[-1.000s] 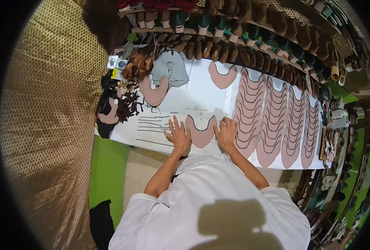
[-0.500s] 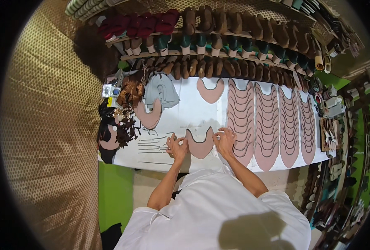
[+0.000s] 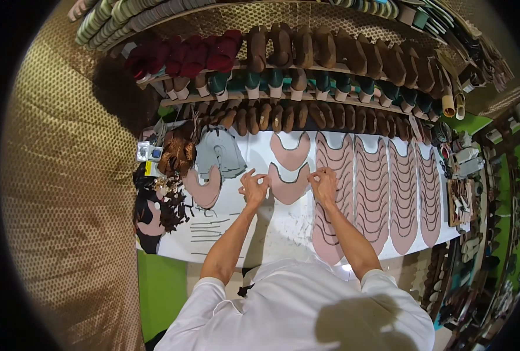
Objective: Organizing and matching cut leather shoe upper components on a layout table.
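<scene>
A pink U-shaped shoe-upper piece (image 3: 289, 191) with a dark strip along its inner curve spans the gap between my hands. My left hand (image 3: 255, 188) pinches its left tip, with the other fingers raised. At the right tip, my right hand (image 3: 324, 185) pinches in the same way. Just beyond lies a matching pink piece (image 3: 291, 157), its lower point close to the held one. To the right, several columns of overlapping pink pieces (image 3: 333, 202) cover the white table (image 3: 283, 234).
Thin dark strips (image 3: 208, 229) lie left of my left arm. Behind them are a stack of plain pink pieces (image 3: 204, 188), grey-blue cut pieces (image 3: 220, 155) and brown patterned material (image 3: 177, 153). Shelves of brown shoes (image 3: 306, 48) rise at the back. A small tray (image 3: 461, 202) stands at right.
Both hands have carried the pink piece away from me, up close to the piece lying at the back. The whole view has tilted a little, showing more of the shelves.
</scene>
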Action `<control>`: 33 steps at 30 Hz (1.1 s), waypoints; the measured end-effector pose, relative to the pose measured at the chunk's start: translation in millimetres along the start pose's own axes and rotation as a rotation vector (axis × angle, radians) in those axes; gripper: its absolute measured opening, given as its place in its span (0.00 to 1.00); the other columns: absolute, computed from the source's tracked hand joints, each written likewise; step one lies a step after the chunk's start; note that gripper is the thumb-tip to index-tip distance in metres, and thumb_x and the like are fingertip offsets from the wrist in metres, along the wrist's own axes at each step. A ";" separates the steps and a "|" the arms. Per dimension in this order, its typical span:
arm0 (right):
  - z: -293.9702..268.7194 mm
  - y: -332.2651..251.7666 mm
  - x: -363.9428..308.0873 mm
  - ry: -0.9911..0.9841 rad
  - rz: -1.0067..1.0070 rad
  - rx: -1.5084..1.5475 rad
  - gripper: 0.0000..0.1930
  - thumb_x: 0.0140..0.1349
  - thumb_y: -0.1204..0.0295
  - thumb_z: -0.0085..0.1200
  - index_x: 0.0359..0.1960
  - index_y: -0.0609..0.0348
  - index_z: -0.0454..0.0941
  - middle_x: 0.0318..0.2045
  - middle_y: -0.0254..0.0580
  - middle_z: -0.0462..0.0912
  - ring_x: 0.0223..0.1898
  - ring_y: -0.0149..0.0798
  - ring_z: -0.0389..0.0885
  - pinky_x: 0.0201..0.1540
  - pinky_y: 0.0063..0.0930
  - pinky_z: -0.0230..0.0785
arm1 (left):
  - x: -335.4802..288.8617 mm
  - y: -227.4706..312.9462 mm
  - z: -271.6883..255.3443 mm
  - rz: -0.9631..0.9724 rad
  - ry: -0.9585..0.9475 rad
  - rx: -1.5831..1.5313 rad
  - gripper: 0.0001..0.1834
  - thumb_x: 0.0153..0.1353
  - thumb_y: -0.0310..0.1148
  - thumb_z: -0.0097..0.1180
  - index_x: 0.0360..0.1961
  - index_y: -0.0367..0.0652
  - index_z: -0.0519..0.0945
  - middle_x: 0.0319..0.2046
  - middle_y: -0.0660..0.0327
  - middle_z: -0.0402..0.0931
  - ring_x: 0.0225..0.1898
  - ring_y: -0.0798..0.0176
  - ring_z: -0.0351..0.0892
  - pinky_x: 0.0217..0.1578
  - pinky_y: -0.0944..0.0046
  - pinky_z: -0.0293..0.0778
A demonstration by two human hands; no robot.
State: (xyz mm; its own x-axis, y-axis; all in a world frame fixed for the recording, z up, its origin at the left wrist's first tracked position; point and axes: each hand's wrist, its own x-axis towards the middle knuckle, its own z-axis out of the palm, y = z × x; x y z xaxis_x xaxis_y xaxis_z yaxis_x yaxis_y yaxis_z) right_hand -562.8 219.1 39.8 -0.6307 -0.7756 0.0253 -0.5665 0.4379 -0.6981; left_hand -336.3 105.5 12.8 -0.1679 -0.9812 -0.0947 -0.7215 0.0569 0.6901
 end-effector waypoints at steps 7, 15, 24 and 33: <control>1.5 -7.7 61.7 -0.001 -0.008 -0.038 0.12 0.58 0.60 0.67 0.34 0.54 0.92 0.53 0.43 0.83 0.58 0.51 0.75 0.62 0.48 0.61 | 62.0 18.8 17.8 -0.019 -0.021 0.050 0.12 0.58 0.47 0.69 0.40 0.59 0.93 0.69 0.58 0.72 0.74 0.50 0.59 0.64 0.26 0.49; 14.9 0.1 103.4 0.028 -0.036 -0.060 0.10 0.56 0.62 0.68 0.31 0.54 0.91 0.51 0.38 0.81 0.57 0.48 0.73 0.60 0.47 0.55 | 96.3 35.6 33.4 -0.096 -0.051 0.046 0.13 0.56 0.47 0.68 0.37 0.55 0.94 0.69 0.59 0.71 0.74 0.50 0.58 0.66 0.30 0.48; 27.1 4.5 125.5 0.019 -0.074 -0.218 0.11 0.55 0.62 0.68 0.29 0.57 0.91 0.50 0.41 0.83 0.56 0.49 0.74 0.59 0.49 0.58 | 106.6 37.0 44.9 0.116 0.040 0.255 0.11 0.59 0.41 0.66 0.35 0.47 0.92 0.66 0.57 0.70 0.69 0.46 0.57 0.62 0.30 0.48; 23.9 -13.0 112.1 -0.001 -0.133 -0.344 0.13 0.57 0.63 0.68 0.40 0.57 0.88 0.53 0.43 0.80 0.55 0.48 0.73 0.58 0.50 0.56 | 102.8 33.5 42.4 0.087 0.028 0.342 0.17 0.61 0.43 0.65 0.49 0.49 0.89 0.69 0.54 0.67 0.72 0.44 0.55 0.63 0.28 0.48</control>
State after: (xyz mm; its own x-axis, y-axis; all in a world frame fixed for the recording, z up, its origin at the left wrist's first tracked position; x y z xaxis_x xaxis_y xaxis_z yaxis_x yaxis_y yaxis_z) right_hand -613.5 115.5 34.6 -0.5395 -0.8362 0.0991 -0.7885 0.4604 -0.4077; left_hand -406.2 14.3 -4.2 -0.2237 -0.9744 -0.0233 -0.8892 0.1943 0.4142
